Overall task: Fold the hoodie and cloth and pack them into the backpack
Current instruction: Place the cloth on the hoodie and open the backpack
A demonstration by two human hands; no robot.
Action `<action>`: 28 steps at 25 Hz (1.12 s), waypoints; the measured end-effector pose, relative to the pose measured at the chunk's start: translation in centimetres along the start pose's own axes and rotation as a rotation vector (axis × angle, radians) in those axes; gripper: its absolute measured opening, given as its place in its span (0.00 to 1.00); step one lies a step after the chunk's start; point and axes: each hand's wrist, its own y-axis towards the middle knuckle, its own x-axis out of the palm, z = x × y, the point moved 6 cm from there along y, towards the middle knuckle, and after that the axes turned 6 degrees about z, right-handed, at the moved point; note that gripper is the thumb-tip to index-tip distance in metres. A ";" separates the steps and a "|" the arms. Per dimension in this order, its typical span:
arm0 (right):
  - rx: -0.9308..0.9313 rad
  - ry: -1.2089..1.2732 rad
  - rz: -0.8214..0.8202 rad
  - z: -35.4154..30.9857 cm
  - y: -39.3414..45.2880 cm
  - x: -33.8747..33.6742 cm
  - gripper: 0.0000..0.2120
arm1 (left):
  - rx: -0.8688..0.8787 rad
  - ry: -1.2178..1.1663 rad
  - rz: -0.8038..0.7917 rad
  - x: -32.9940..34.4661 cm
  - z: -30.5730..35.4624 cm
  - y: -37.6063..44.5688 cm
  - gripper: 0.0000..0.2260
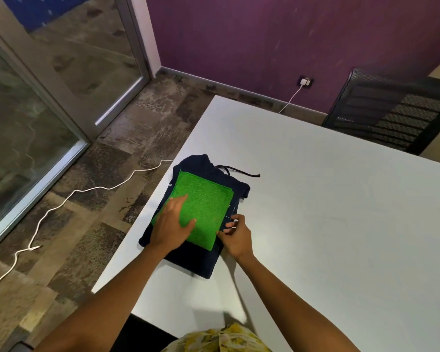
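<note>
Hands: 2, apart.
Left hand [172, 223]: flat, fingers straight, pressing on green cloth [205, 210].
Green cloth: folded, lying on top of navy hoodie [188, 257].
Navy hoodie: folded, near left edge of white table [328, 199]; drawstring [241, 172] trailing right.
Right hand [235, 237]: fingers curled, pinching small white tag [235, 221] at hoodie's right edge.
</note>
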 end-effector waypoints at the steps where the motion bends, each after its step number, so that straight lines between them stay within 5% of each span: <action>1: -0.024 -0.007 0.022 0.0 -0.4 -0.4 0.23 | 0.110 0.038 -0.071 1.3 1.0 -0.3 0.34; 6: -0.057 -0.005 0.060 1.4 -1.7 -3.0 0.17 | 0.270 0.373 -0.437 6.3 1.1 -1.8 0.40; 14: -0.080 -0.058 0.204 4.1 -3.9 -11.5 0.11 | 0.211 0.314 -0.376 7.6 5.3 -2.1 0.37; 20: -0.088 -0.008 0.321 5.5 -6.4 -20.9 0.11 | 0.346 0.051 -0.286 10.1 19.1 -3.5 0.31; 28: -0.175 0.017 0.631 8.0 -12.6 -42.4 0.09 | 0.635 -0.132 -0.324 15.7 42.6 -11.2 0.29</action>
